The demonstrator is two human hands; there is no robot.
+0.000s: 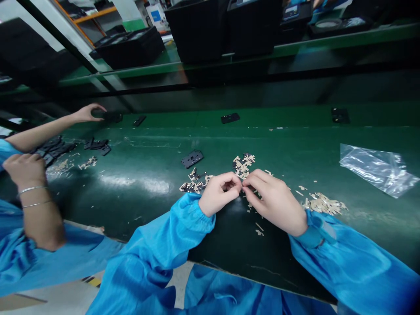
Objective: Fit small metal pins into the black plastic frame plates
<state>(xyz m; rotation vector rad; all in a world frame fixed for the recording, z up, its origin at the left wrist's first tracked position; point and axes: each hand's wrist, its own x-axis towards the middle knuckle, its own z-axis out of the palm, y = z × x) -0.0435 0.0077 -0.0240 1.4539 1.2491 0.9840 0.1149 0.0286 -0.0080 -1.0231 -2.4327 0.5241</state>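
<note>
My left hand (pixel 220 192) and my right hand (pixel 274 200) meet over the green workbench, fingertips pinched close together. Whatever lies between them is too small to make out. Just beyond the fingers is a pile of small flat beige and black pieces (pixel 243 164). A second pile of such pieces (pixel 193 186) sits left of my left hand, partly covered by it. Mostly beige pieces (pixel 324 204) are heaped beside my right wrist. A black plastic phone-sized part (pixel 192 159) lies flat, up and left of my left hand.
A clear plastic bag (pixel 377 168) lies at the right. Black parts (pixel 230 118) are spaced along the back strip. At left, a co-worker's hand (pixel 88 113) reaches to a dark part, near stacked black parts (pixel 55 148). Black bins (pixel 200 30) stand on the shelf above.
</note>
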